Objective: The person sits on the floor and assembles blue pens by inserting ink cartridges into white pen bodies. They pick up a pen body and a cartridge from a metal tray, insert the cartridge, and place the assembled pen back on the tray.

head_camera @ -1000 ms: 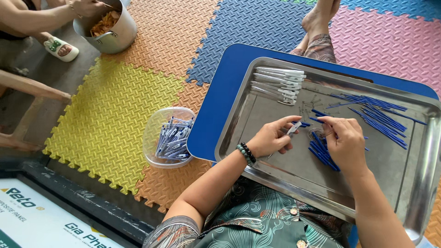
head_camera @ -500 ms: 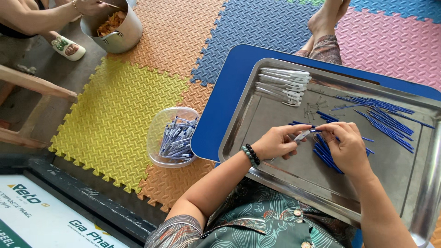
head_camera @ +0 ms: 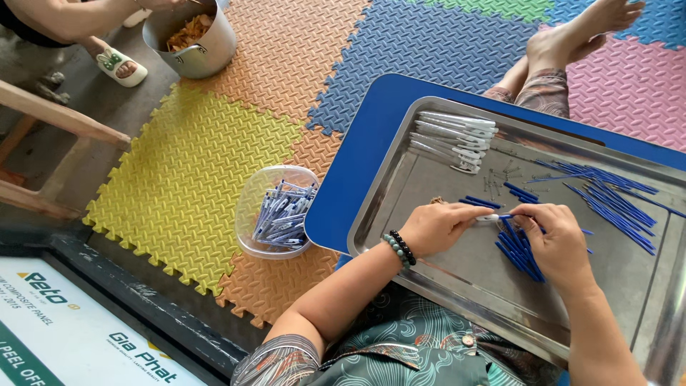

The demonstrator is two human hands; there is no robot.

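Observation:
Over a steel tray (head_camera: pixel 400 171), my left hand (head_camera: pixel 443 227) and my right hand (head_camera: pixel 554 239) meet around one pen (head_camera: pixel 493 217): the left pinches its white barrel, the right grips a blue piece at its end. Beneath my right hand lies a pile of blue pen parts (head_camera: pixel 516 251). A row of white pen barrels (head_camera: pixel 454 137) rests at the tray's far left corner. Thin blue refills (head_camera: pixel 607 193) are spread at the tray's right.
The tray sits on a blue table (head_camera: pixel 357 164). A clear tub of finished pens (head_camera: pixel 279 214) stands on the foam floor mats to its left. Another person sits at the far left beside a metal pot (head_camera: pixel 193 43). Bare feet (head_camera: pixel 572 36) rest beyond the table.
My hands have drawn closer over the tray's middle, with the pen between them. The view has shifted slightly.

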